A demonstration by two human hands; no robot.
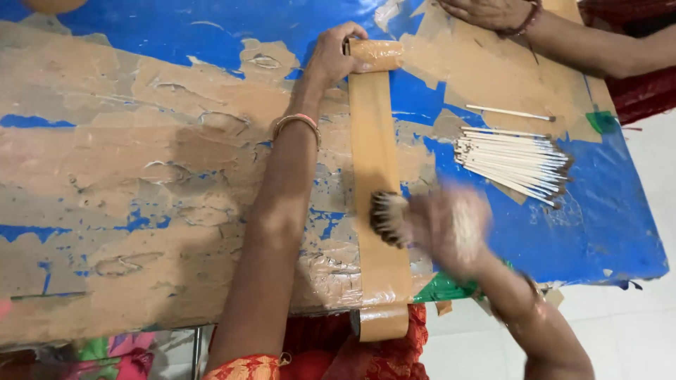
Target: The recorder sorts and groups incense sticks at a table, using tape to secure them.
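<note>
While the brown strip (372,169) lies stretched along the table from far edge to near edge, the rest of the scene gathers around it

Strip: a long band of tan sheet, flat on the table, its far end rolled up (377,54) and its near end curling over the table edge (382,322)

Left hand (331,56): reaches across to the far roll, fingers curled over its left end and pinning it down; a thin bangle sits on the wrist

Right hand (451,225): blurred, closed around a bundle of thin sticks (389,218) whose dark tips rest on the strip near its middle; how tightly the fingers close cannot be told through the blur

Loose sticks: a pile of pale thin sticks with dark ends (510,162) lies to the right of the strip, apart from it, and one single stick (510,112) lies just beyond the pile

Surface: a table (141,176) covered in blue plastic sheet, much of it coated in dried tan paste, cracked and patchy, with bare blue showing mostly at the far edge and the right side

Other person: a forearm and hand (493,13) with a dark wrist band rest on the table at the far right corner

Room: pale floor tiles (634,331) show to the right of the table; red patterned cloth (394,352) hangs below the near edge
</note>
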